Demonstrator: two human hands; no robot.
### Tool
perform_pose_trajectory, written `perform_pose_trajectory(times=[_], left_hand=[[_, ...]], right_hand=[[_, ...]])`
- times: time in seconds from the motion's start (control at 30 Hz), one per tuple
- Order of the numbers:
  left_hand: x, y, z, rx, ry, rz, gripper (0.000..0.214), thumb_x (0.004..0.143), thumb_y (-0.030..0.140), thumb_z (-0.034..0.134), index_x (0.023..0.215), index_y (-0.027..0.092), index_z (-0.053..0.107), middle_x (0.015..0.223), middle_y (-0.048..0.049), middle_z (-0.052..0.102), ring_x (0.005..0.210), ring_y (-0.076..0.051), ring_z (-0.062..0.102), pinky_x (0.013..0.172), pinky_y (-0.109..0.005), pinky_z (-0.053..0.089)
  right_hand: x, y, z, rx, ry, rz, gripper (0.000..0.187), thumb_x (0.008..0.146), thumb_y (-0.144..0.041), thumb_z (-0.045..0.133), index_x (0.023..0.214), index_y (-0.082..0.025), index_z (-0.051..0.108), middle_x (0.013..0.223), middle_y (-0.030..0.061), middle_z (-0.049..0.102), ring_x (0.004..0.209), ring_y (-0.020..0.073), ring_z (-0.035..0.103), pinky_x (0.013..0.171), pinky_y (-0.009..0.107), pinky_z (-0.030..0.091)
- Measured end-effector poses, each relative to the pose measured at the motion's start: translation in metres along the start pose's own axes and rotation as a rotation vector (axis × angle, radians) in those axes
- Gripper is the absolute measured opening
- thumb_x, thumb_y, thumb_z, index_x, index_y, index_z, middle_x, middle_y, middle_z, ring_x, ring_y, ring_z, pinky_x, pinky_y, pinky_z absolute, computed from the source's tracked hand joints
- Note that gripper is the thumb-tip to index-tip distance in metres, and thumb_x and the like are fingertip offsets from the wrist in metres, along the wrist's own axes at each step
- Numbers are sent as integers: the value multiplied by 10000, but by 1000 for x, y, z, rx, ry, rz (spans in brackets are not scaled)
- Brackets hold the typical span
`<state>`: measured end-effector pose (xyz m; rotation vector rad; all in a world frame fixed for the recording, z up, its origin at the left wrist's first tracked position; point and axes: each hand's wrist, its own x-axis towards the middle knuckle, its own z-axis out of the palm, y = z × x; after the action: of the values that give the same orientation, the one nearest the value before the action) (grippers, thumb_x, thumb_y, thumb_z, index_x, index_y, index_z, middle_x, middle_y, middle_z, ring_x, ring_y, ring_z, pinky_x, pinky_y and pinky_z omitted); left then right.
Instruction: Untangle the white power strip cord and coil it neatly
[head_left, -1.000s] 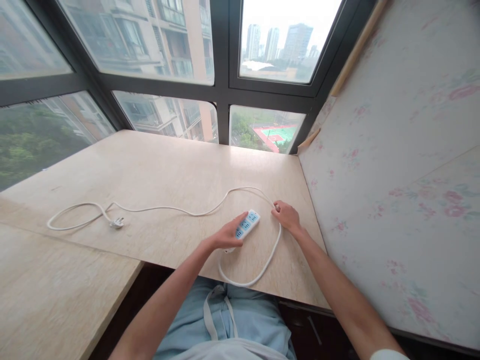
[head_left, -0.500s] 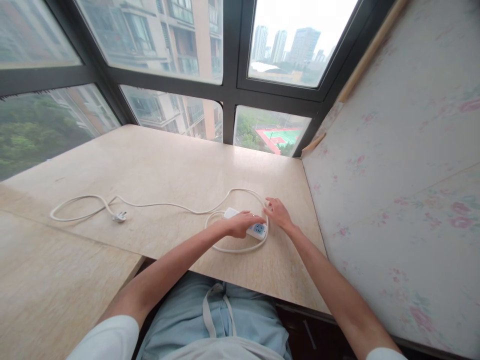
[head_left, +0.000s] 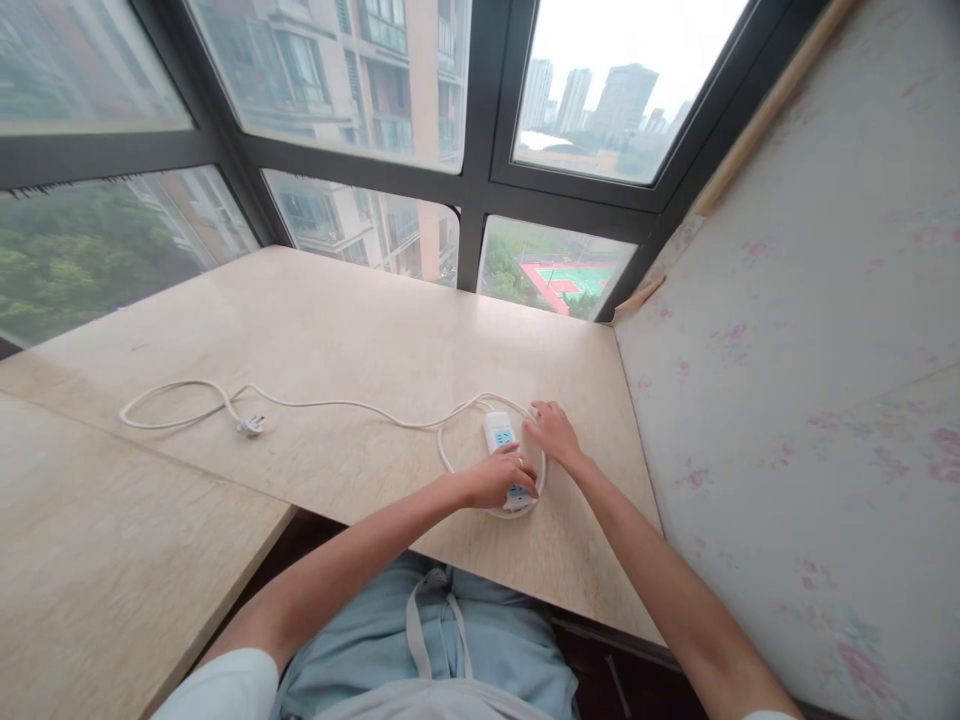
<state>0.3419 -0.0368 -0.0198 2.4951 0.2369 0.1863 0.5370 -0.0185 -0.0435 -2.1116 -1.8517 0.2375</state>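
Observation:
A white power strip (head_left: 498,428) with blue socket faces lies lengthwise on the pale stone ledge, one end pointing toward the window. My left hand (head_left: 501,478) is closed over its near half, fingers curled around the sides, a ring showing on one finger. The strip's white cord (head_left: 352,404) loops around it. At the right side of that loop, my right hand (head_left: 553,432) has its fingers bent and closed on the cord; the fingertips are partly hidden. Far to the left, the cord ends in a plug (head_left: 250,426) beside a second loose loop.
The stone ledge (head_left: 360,330) runs up to dark-framed windows (head_left: 472,190). A flower-papered wall (head_left: 787,350) closes off the right side. On the left, another stone slab (head_left: 112,520) meets the ledge at a seam, with a dark gap below its edge.
The power strip has turned from slanting to nearly pointing at the window, with my left hand moving down and closing over its near end. The view has shifted slightly; my right hand stays at the loop.

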Motion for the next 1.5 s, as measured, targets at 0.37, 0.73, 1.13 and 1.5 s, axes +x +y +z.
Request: perform_pose_trajectory(times=[0.37, 0.73, 1.13, 1.5], left_hand=[[-30, 23, 11, -202, 46, 10, 335, 675, -5, 473, 745, 204, 725, 832, 11, 741, 827, -125, 682, 1179, -355, 228], [-50, 43, 10, 13, 467, -441, 507, 831, 231, 541, 1332, 164, 499, 1216, -143, 618, 1136, -275, 562, 992, -417, 436], [-39, 29, 7, 96, 297, -564, 703, 715, 155, 558, 1390, 147, 363, 1352, -187, 514, 1190, -341, 491, 989, -466, 396], [-49, 31, -20, 137, 74, -441, 653, 643, 49, 589, 1260, 211, 451, 1306, -142, 558, 1155, -343, 530, 926, -467, 412]], right_hand=[[42, -44, 13, 25, -63, -295, 292, 896, -314, 580, 1125, -158, 674, 1052, 123, 615, 1032, 220, 536, 945, 318, 388], [82, -82, 15, 141, -323, -439, 187, 773, -186, 665, 936, -202, 754, 837, 15, 690, 752, 127, 607, 731, 214, 437], [82, -70, 10, 114, -343, -353, 74, 755, -226, 666, 747, -162, 702, 744, 15, 696, 682, 125, 585, 603, 210, 399], [60, -84, 9, 49, -373, -619, 470, 664, 1, 550, 1094, -151, 664, 999, 78, 664, 930, 181, 582, 846, 266, 422]])
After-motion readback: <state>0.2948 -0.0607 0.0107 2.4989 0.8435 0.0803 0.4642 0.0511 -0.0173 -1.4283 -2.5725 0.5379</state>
